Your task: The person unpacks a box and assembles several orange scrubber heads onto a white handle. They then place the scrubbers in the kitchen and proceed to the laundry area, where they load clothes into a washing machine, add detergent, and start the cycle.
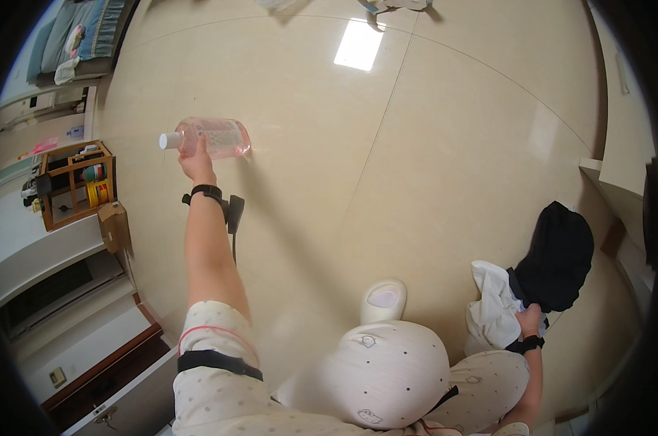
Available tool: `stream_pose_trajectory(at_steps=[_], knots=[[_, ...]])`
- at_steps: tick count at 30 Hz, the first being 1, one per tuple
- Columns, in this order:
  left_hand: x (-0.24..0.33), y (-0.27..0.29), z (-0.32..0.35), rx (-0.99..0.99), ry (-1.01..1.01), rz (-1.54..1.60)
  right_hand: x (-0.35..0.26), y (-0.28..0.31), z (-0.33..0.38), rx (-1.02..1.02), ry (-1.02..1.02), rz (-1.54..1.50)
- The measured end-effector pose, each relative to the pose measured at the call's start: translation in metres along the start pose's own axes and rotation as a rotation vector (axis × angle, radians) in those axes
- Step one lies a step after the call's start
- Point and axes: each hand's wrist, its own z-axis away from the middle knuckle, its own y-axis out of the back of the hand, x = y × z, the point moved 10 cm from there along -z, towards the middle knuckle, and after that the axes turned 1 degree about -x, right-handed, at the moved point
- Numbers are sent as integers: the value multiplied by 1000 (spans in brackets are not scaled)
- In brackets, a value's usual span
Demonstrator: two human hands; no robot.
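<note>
A clear bottle of pink liquid (223, 138) with a white cap (170, 141) is held out over the floor, tipped on its side with the cap toward the left. My left hand (196, 163) is closed around it, arm stretched far forward. Down at the right, my right hand (531, 320) is closed on a bundle of clothes. A black garment (558, 251) hangs beyond that hand, and a white garment (492, 305) bunches to its left. The fingers of the right hand are partly hidden by the fabric.
Beige floor tiles (307, 145) spread ahead. My white slipper (384, 299) is below my bent knee. At left stand a wooden shelf rack (77, 163), a cardboard box (114, 227) and a door with a handle (105, 418). A white cabinet (623, 131) borders the right side.
</note>
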Motion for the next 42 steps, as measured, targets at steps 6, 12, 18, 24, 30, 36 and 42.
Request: stream_pose_trajectory(at_steps=[6, 12, 18, 24, 30, 36, 42], knots=[[67, -37, 85, -276, -307, -266, -17, 4, -1, 38, 42, -87], [95, -62, 192, -626, -381, -254, -29, 7, -5, -21, 83, -116], [131, -93, 351, -919, -268, 66, -55, 28, -3, -196, -20, -163], [274, -101, 500, -1311, -435, -281, 6, 139, 73, 291, -44, -751], [462, -63, 679, -1474, -795, -295, 163, 290, 207, 628, -137, -972], [608, -91, 828, -1615, -868, -216, 250, 369, 282, 849, -215, -1005], [731, -82, 1051, -1832, -894, -216, 390, 444, 401, 927, -348, -874]])
